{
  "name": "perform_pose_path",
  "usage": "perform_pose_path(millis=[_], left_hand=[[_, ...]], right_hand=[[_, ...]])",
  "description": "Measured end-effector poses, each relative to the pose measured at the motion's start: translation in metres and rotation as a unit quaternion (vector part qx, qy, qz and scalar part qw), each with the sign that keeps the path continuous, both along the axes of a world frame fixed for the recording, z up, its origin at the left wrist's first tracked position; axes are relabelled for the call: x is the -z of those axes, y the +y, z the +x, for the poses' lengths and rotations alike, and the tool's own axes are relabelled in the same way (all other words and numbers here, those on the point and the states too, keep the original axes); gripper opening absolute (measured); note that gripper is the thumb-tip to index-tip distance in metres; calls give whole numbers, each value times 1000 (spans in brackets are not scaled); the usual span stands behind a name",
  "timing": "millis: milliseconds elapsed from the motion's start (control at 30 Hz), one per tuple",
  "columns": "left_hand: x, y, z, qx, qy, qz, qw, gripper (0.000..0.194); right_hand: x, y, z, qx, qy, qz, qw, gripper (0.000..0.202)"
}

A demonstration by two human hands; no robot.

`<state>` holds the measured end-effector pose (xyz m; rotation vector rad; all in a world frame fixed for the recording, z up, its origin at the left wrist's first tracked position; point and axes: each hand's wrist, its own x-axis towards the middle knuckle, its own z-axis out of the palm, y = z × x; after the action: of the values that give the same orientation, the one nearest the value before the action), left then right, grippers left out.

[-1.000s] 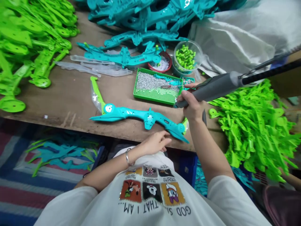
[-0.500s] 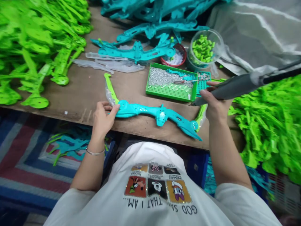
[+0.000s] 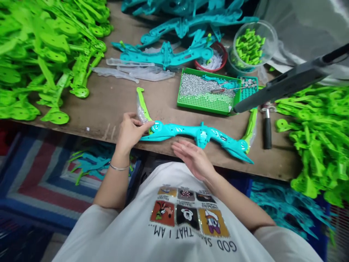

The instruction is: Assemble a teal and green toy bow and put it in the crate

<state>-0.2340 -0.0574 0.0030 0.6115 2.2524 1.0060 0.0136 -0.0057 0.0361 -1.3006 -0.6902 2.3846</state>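
Head view, left hand [image 3: 131, 131] pinching teal bow [image 3: 188, 131], right hand [image 3: 193, 155] flat, screws [image 3: 192, 86] in green tray [image 3: 205, 108]

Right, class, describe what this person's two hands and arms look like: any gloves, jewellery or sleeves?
The left hand and the right hand wear no gloves. A thin, silver-coloured bracelet circles the left wrist; none shows on the right. Both arms have short, loose white sleeves, leaving the forearms uncovered.
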Motion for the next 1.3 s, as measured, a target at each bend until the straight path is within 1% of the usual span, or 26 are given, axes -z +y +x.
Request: perform_pose_path(millis=[67,133,200,267,333,400,500,633,733,800,867,967,1067,1100,1167,1233,1300], left_hand=[[1,1,2,6,-3,16,1000,85],[0,1,6,10,-23,31,999,84],[-3,1,9,11,-62,53,997,81],[-8,1,13,15,-116,74,990,75],[-14,-1,16,28,-160,83,983,68],[-20,-4,20,51,-202,84,975,64],[-26,-10,25,78,-283,83,952,66],[-29,-15,27,63,-361,80,927,66],[-27,-17,26,89,-371,80,921,61],[-25,-17,27,100,-360,87,923,56],[-24,-17,29,96,-349,96,927,53],[-23,-18,34,92,-336,107,931,55],[-23,-23,36,92,-342,126,927,57],[-23,-25,34,95,-350,134,922,57],[-23,-32,29,119,-379,155,904,58],[-22,-39,21,165,-412,168,880,62],[-22,-45,15,210,-422,165,866,68]], right_hand=[[9,-2,-21,68,12,-29,997,33],[15,2,-34,90,23,-45,995,33],[16,6,-40,80,26,-63,994,34],[13,9,-43,66,27,-79,994,37],[8,9,-45,69,35,-83,994,41],[4,6,-47,83,43,-72,993,42],[2,0,-51,98,42,-46,993,43],[4,-8,-49,88,24,-20,996,40],[6,-12,-47,72,21,-1,997,38],[6,-13,-45,73,19,11,997,36],[7,-14,-44,73,16,22,997,34],[9,-13,-42,62,14,46,997,34],[11,-11,-39,60,12,71,996,33],[12,-11,-38,60,10,75,995,32],[14,-11,-37,61,5,79,995,32],[15,-11,-35,57,-1,79,995,32],[16,-12,-33,50,-7,78,996,31]])
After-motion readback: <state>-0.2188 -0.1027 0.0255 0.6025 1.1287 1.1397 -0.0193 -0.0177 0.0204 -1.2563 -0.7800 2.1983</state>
